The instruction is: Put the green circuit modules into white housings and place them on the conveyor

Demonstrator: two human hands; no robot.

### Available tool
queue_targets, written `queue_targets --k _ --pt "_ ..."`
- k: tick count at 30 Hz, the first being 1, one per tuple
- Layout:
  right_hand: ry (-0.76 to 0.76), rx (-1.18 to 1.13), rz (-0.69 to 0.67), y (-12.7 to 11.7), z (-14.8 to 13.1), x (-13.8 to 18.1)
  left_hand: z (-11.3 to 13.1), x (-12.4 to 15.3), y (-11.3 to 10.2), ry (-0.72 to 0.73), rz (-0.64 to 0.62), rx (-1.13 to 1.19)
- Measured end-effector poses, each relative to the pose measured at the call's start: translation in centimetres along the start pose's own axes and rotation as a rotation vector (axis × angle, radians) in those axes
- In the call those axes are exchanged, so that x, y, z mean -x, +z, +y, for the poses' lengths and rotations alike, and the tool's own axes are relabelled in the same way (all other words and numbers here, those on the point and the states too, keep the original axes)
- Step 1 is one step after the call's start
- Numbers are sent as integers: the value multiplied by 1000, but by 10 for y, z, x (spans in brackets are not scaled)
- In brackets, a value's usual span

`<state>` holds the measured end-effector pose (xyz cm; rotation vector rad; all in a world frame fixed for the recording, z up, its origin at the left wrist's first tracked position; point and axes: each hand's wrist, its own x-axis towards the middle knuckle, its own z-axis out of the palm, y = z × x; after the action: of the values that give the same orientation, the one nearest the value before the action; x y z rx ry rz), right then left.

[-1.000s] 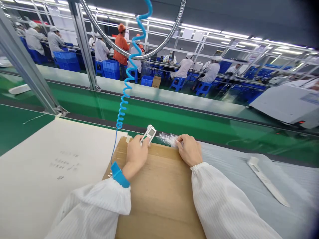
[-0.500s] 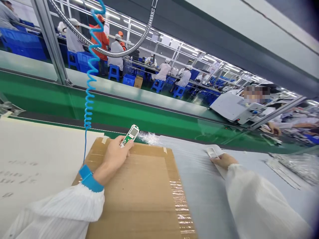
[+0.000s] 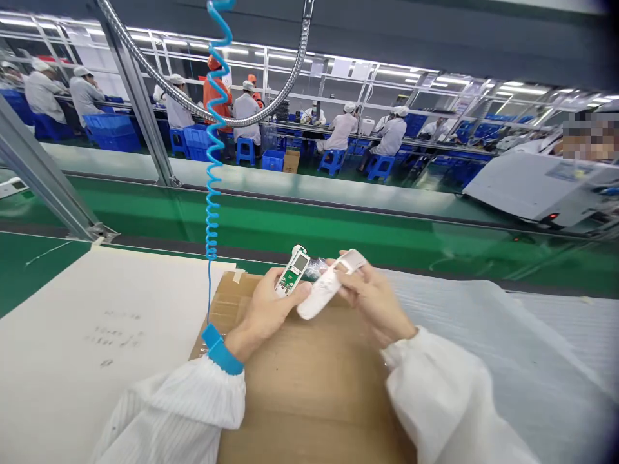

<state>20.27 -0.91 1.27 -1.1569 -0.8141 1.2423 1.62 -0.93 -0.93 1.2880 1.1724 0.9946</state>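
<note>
In my left hand (image 3: 268, 299) is a slim white remote control body (image 3: 293, 272), its green circuit board and small grey screen facing up. My right hand (image 3: 374, 296) grips a white plastic remote control cover (image 3: 329, 285) with a window opening near its upper end. The cover is tilted, close to the right of the body; whether the two touch I cannot tell. Both hands are above a brown cardboard sheet (image 3: 309, 386). A blue wrist strap (image 3: 222, 349) circles my left wrist.
A coiled blue cord (image 3: 213, 193) hangs down to the strap. Crumpled clear plastic (image 3: 315, 267) lies behind the hands. White paper with writing (image 3: 62, 309) lies left, pale foam sheet (image 3: 464, 322) right. Beyond the green conveyor belt (image 3: 271, 222) stands a white machine (image 3: 527, 183); several people sit farther back.
My right hand has lifted the white cover off the foam sheet on the right and brought it left beside the remote body. The view has turned and levelled; my left hand keeps its hold.
</note>
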Motion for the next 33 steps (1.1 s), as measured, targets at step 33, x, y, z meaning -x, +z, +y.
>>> queue_targets --k 33 --pt "-69 -129 -220 4 50 3 1 6 5 276 -22 -388"
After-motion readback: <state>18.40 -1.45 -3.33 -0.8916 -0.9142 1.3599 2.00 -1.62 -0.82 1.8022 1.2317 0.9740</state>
